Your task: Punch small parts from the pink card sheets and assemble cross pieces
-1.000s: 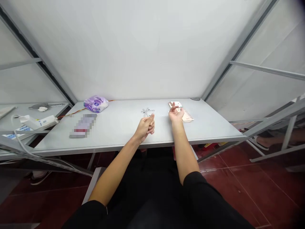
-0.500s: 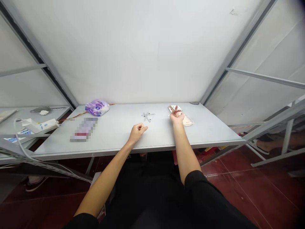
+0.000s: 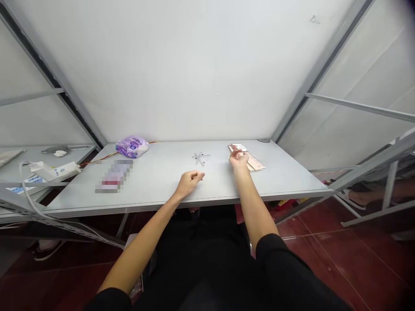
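Note:
My left hand (image 3: pixel 189 183) is over the front part of the white table, its fingers curled in and the thumb pressed against them. Whatever it may hold is hidden. Beyond it lies a small cluster of thin, clear or silvery pieces with dark marks (image 3: pixel 201 158), spread in a star-like shape. To the right, my right hand (image 3: pixel 239 158) is at the near left side of a stack of pale, printed card-like sheets (image 3: pixel 256 163). Its fingers are bent together, and I cannot make out anything between them.
A purple tissue pack (image 3: pixel 132 147) sits at the back left, with a blurred-out flat rectangular item (image 3: pixel 115 176) in front of it. A power strip (image 3: pixel 65 169) and cables lie at the left. Metal frame posts (image 3: pixel 288 103) flank the table (image 3: pixel 155 190). A dark flat object (image 3: pixel 263 140) is at the back right.
My left hand has turned slightly, its thumb side moving right. My right hand has shifted a little left and its fingers have drawn closer together. The top sheet of the stack looks slightly shifted.

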Action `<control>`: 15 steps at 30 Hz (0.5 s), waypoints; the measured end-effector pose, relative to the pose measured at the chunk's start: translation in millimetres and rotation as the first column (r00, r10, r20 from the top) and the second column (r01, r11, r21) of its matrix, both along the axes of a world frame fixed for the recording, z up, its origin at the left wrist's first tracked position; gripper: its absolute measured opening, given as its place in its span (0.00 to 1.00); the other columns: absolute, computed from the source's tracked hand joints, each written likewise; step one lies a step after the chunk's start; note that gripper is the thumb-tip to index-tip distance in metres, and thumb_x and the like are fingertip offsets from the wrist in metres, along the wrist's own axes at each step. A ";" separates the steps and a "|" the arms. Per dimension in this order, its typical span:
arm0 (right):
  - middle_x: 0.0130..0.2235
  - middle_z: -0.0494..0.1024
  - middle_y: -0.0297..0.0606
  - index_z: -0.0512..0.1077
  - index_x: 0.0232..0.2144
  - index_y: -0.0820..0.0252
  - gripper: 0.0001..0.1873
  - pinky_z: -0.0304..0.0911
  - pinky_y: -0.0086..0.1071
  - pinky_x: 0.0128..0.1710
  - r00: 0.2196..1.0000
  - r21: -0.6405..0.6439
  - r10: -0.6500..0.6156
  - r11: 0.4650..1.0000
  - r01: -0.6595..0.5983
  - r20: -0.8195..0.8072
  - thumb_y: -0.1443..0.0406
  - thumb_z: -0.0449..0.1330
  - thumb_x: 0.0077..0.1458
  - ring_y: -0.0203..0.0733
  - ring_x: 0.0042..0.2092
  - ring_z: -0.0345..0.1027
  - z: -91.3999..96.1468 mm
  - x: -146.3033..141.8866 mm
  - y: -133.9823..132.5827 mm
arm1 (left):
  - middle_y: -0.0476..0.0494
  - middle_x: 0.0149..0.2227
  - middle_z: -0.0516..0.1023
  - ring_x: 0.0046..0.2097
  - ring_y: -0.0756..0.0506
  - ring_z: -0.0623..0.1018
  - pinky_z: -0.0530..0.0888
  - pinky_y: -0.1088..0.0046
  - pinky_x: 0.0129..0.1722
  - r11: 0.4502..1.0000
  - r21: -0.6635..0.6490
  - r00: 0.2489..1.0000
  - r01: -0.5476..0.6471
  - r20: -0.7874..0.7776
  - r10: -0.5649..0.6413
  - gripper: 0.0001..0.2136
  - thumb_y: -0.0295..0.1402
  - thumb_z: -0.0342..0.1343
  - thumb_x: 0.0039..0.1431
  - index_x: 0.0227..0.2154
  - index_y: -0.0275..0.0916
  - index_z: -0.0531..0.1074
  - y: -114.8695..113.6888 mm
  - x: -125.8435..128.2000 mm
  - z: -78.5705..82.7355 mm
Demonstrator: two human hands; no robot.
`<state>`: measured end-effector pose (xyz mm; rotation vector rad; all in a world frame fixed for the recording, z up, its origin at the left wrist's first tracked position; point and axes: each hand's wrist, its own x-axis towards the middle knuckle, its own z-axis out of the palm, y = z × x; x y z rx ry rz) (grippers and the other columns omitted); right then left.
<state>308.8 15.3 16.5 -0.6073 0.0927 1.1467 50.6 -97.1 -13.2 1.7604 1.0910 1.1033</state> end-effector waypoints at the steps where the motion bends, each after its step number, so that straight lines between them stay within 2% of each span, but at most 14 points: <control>1: 0.48 0.79 0.47 0.61 0.62 0.59 0.22 0.71 0.20 0.21 1.000 -0.003 -0.004 1.000 0.004 -0.002 0.64 0.40 0.71 0.29 0.27 0.71 -1.1 -0.7 -3.5 | 0.54 0.20 0.51 0.25 0.51 0.53 0.53 0.71 0.28 1.000 0.011 1.000 0.005 -0.011 -0.005 0.25 0.55 0.53 0.62 0.20 0.40 0.63 -0.9 0.1 0.1; 4: 0.52 0.76 0.47 0.57 0.64 0.55 0.23 0.74 0.21 0.24 0.999 -0.003 -0.023 1.000 0.023 0.037 0.62 0.44 0.70 0.31 0.34 0.77 -3.9 -0.6 -13.0 | 0.53 0.21 0.47 0.25 0.51 0.51 0.51 0.70 0.28 1.000 0.012 1.000 -0.023 -0.012 0.023 0.29 0.58 0.49 0.64 0.18 0.42 0.49 -1.3 0.3 -0.9; 6: 0.52 0.76 0.46 0.58 0.63 0.54 0.22 0.75 0.22 0.26 0.995 0.005 -0.022 1.000 0.022 0.098 0.61 0.44 0.70 0.33 0.38 0.79 -5.1 1.2 -17.2 | 0.53 0.21 0.44 0.26 0.51 0.48 0.50 0.69 0.27 0.999 -0.006 0.999 -0.042 -0.014 0.042 0.31 0.60 0.49 0.62 0.19 0.42 0.45 -0.2 0.4 -2.2; 10: 0.55 0.74 0.47 0.59 0.61 0.52 0.20 0.75 0.25 0.26 0.989 0.004 -0.028 1.000 0.028 0.146 0.60 0.45 0.69 0.36 0.40 0.80 -5.5 7.9 -18.5 | 0.52 0.21 0.44 0.25 0.50 0.48 0.49 0.69 0.27 0.999 -0.039 0.999 -0.032 -0.006 0.032 0.31 0.60 0.50 0.62 0.18 0.43 0.45 0.9 0.2 -3.5; 15: 0.61 0.68 0.52 0.60 0.61 0.56 0.20 0.73 0.23 0.25 0.987 -0.013 -0.017 1.000 0.019 0.162 0.63 0.45 0.69 0.34 0.40 0.80 -3.1 15.1 -12.2 | 0.53 0.22 0.44 0.26 0.51 0.48 0.50 0.70 0.26 1.000 -0.004 0.999 -0.025 0.046 0.025 0.29 0.51 0.58 0.59 0.19 0.42 0.45 -3.5 0.6 -1.0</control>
